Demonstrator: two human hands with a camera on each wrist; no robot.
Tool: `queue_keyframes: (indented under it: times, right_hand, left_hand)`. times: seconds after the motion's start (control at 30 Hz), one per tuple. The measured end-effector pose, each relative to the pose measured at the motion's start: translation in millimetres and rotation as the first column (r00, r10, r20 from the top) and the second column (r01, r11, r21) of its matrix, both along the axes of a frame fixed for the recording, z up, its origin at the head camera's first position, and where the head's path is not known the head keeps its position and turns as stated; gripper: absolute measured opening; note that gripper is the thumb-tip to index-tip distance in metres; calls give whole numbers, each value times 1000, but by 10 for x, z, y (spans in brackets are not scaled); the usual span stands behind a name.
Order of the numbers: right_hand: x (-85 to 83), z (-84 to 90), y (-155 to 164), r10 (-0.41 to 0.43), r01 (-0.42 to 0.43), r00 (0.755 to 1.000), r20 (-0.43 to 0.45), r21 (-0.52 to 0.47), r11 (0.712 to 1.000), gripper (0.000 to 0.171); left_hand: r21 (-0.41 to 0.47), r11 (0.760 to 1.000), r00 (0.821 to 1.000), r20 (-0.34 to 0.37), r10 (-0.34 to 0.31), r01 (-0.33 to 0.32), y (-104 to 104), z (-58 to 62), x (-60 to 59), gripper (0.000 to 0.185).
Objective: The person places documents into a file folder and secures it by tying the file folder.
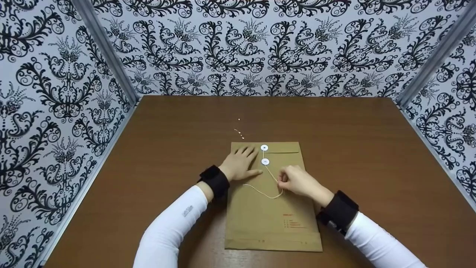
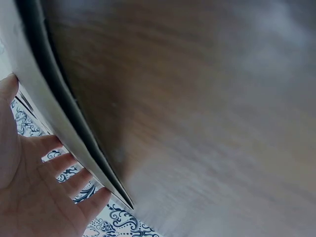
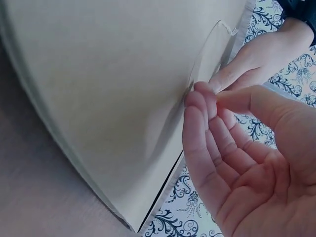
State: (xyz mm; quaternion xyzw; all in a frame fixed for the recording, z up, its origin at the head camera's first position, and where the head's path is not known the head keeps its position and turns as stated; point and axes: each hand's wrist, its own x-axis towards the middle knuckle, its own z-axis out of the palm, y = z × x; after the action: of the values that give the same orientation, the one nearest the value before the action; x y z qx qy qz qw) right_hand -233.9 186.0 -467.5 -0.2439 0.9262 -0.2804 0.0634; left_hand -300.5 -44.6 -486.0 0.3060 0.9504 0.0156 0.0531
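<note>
A brown envelope (image 1: 273, 208) lies flat near the middle of the wooden surface (image 1: 372, 149), its flap end turned away from the person and its red print toward the near end. Two white discs (image 1: 264, 154) sit one behind the other at the flap, and a thin string (image 1: 269, 175) runs from them down across the envelope's face, curling into a loose loop. The left hand (image 1: 240, 163) lies flat on the envelope's upper left corner, just left of the discs, fingers straight and spread, pressing the paper down and gripping nothing; the left wrist view shows the same open palm beside the envelope's edge. The right hand (image 1: 297, 180) hovers over the envelope just right of the string, below the discs, its thumb and fingertips (image 3: 202, 96) curled together and pinching the string, with the rest of the fingers loosely bent. Both forearms wear white sleeves (image 1: 174, 223) and black wrist bands (image 1: 215, 180). Black-and-white patterned walls (image 1: 238, 48) close in the surface behind and on either side of the envelope
</note>
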Motion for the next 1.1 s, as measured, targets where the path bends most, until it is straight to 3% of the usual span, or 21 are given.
queue_keyframes:
  times: [0.17, 0.33, 0.63, 1.1]
  right_hand:
    - [-20, 11, 32, 9, -9, 1000, 26, 1, 1000, 5]
    - [-53, 58, 87, -39, 38, 998, 41, 43, 998, 4]
    - [-194, 104, 238, -71, 75, 997, -39, 111, 991, 6]
    - [-570, 84, 362, -148, 166, 981, -122, 152, 974, 8]
  left_hand:
    - [-4, 1000, 1000, -1, 0, 0, 0, 8, 4, 81]
    - [-17, 1000, 1000, 9, 6, -6, 2, 21, 1, 80]
    - [-25, 1000, 1000, 8, 2, -1, 0, 22, 15, 80]
    - [-4, 1000, 1000, 20, -1, 1, -12, 41, 22, 80]
